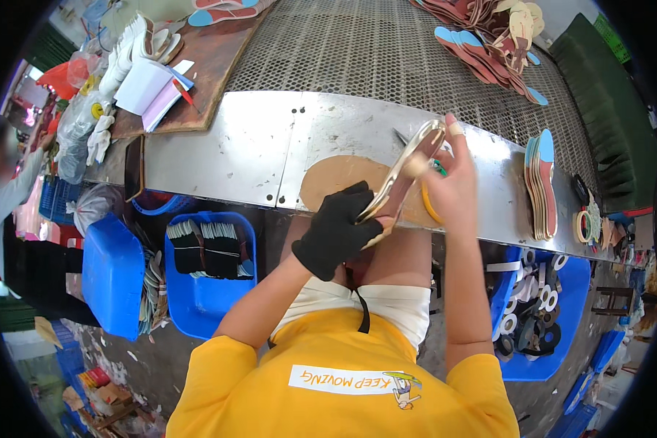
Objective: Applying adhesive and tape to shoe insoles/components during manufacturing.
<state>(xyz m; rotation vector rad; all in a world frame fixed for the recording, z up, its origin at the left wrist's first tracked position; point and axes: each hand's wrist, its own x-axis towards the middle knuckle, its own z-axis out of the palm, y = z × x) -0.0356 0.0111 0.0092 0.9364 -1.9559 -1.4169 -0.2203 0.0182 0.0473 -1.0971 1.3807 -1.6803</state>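
My left hand point(337, 228), in a black glove, grips the lower end of a shoe insole point(400, 191) with a brown face and a shiny pale edge. The insole is tilted up over the front of the metal bench. At its upper end is my bare right hand point(454, 179), with the index finger bent at the tip and the thumb, smeared by motion, against the brown face. Under the insole lies a brown oval board point(336, 179). A yellow curved handle point(429, 203) and a green piece show beside my right hand; the rest of that tool is hidden.
A stack of blue-tipped insoles point(540, 186) stands at the right of the metal bench point(226, 164). More insoles point(482, 55) lie on the mesh surface behind. Left are an open notebook point(147, 91) and a phone point(133, 168). Blue bins point(204, 306) hang below the bench edge.
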